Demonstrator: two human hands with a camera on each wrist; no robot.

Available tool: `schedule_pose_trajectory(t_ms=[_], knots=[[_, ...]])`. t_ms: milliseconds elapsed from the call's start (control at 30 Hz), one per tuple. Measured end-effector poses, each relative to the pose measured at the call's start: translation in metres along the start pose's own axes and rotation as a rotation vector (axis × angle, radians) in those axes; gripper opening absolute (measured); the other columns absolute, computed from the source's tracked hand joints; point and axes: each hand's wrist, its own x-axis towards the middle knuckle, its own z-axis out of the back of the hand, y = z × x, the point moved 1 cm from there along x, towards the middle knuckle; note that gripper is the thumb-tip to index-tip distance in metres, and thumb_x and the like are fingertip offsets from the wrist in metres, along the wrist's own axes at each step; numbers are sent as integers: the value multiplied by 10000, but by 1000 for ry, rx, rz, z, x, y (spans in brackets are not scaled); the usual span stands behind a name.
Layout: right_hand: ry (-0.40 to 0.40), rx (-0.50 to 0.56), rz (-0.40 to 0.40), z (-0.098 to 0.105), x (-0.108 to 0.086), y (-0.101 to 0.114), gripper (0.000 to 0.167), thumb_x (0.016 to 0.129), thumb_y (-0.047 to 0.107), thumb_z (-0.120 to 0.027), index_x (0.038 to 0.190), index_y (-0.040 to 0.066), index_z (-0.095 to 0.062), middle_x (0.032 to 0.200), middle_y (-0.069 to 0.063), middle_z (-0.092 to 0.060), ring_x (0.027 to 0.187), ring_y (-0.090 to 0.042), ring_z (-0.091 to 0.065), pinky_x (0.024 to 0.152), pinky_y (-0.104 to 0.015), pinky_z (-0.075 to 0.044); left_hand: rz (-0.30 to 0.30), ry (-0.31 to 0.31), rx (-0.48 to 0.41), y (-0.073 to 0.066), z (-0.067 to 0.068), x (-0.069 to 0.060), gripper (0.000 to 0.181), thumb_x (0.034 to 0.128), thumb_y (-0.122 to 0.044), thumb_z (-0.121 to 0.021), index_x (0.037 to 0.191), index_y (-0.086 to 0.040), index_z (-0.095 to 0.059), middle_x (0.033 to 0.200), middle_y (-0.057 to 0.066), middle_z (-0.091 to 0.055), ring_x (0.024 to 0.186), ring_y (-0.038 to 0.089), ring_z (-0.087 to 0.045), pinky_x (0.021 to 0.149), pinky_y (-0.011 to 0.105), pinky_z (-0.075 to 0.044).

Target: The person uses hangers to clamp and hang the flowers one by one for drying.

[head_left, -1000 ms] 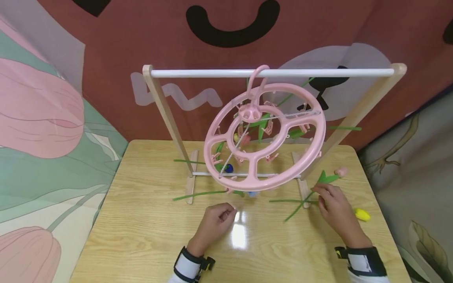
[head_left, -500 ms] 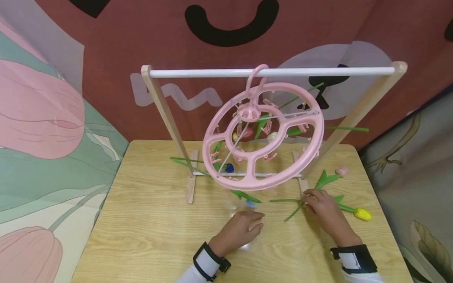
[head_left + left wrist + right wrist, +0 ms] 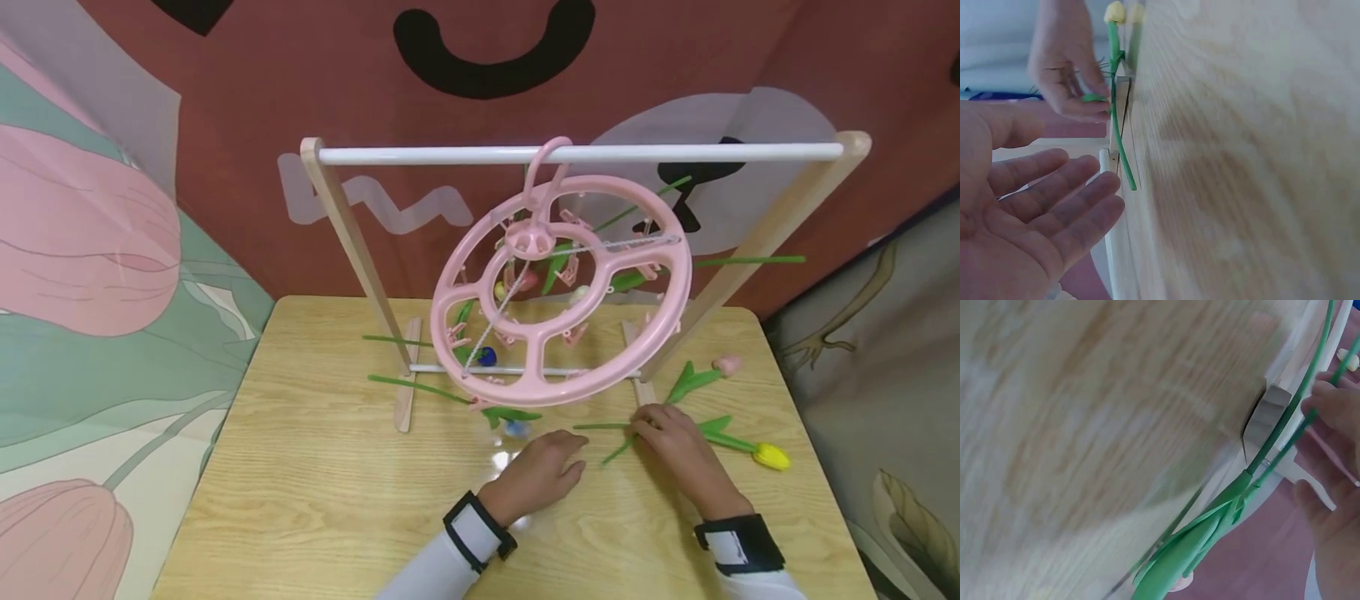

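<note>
My right hand (image 3: 681, 457) pinches the green stem of a pink tulip (image 3: 727, 365) lying on the table at the right. In the right wrist view, the fingers (image 3: 1329, 403) are on that thin stem. A yellow tulip (image 3: 771, 456) lies crossing beneath, its stem end pointing left. My left hand (image 3: 534, 477) is just left of the stem ends, palm bare and fingers spread in the left wrist view, holding nothing. Above the hands, a round pink clip hanger (image 3: 536, 358) hangs from a white rod (image 3: 420, 156). A light-blue tulip (image 3: 517, 427) dangles at its front.
The rod sits on a wooden frame (image 3: 787, 208) with feet on the table (image 3: 300, 500). Several more tulips hang from the ring's clips, among them a dark-blue one (image 3: 487, 357). Their stems stick out past the ring. A printed cloth (image 3: 225, 208) stands behind.
My right hand has slid left along the pink tulip's stem, uncovering the yellow tulip's leaves. My left hand has moved right and its fingers have straightened. The hanging light-blue tulip has swung.
</note>
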Motion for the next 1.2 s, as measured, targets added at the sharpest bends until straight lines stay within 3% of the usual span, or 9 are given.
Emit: schedule_pose_trajectory(t_ms=[167,333,467,667,900,1000,1200], knots=[[25,-20,12,2,3,4,309,828,-52,-678,1073,130,-727,1111,-58,-667,1068,-249,-595,950,-427,-524,-5,29,100,-4,0,13,371,1036,-231,-608,1362,-55,-628,1248,58,-708,1136,152,-677,1000,222,-552],[-4,-25,42,3,7,7,399,771,-155,-697,1096,75,-723,1090,-91,-647,1015,-257,-601,873,-427,-555,-33,-9,193,-9,-4,27,345,1004,-218,-658,1294,-31,-661,1143,54,-721,1023,140,-687,919,199,-568],[-25,-20,65,4,12,8,367,786,-160,-684,1086,48,-723,1048,-114,-640,944,-255,-612,781,-418,-574,-61,-45,279,-12,-9,41,280,978,-194,-686,1212,-42,-691,1035,28,-720,912,108,-681,816,153,-568],[-8,-81,61,7,19,14,355,772,-175,-704,1046,50,-724,1012,-109,-642,882,-241,-628,706,-395,-585,-92,-42,513,-20,-17,60,74,934,-137,-710,1007,-124,-700,820,-52,-640,710,58,-600,609,138,-495],[5,-118,60,14,28,26,314,739,-160,-776,996,20,-754,968,-111,-651,854,-252,-622,696,-390,-572,-65,-96,743,-33,-19,63,50,894,-182,-776,895,-228,-758,762,-104,-668,689,57,-609,596,178,-506],[-2,-147,67,15,31,30,297,731,-153,-794,973,15,-757,949,-108,-648,831,-251,-613,679,-387,-559,-41,-115,737,-36,-17,62,42,920,-195,-762,911,-235,-767,768,-95,-663,689,59,-610,559,170,-500],[-24,-168,82,15,29,34,261,751,-124,-801,963,15,-741,940,-107,-641,825,-243,-618,666,-379,-564,2,-86,683,-35,-13,61,73,930,-159,-756,990,-198,-772,829,-47,-655,697,72,-610,526,155,-500]])
